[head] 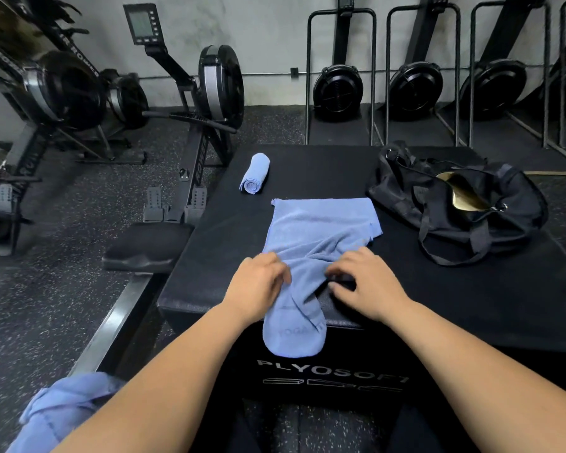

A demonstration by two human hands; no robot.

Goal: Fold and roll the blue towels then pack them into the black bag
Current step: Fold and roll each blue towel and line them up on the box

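The left hand (258,282) and right hand (363,284) are pinching the bunched towel (321,223) on the box (307,165); its length is running away from the person (bag (455,223) lying nearer the right hand).

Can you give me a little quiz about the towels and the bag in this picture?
1. True or false: the rolled towel lies inside the black bag.
2. Which hand touches the spread towel? A: left hand only. B: right hand only. C: both.
3. How many blue towels show in all?
Key: 1 false, it lies on the black box; 2 C; 3 three, counting the crumpled towel at bottom left.
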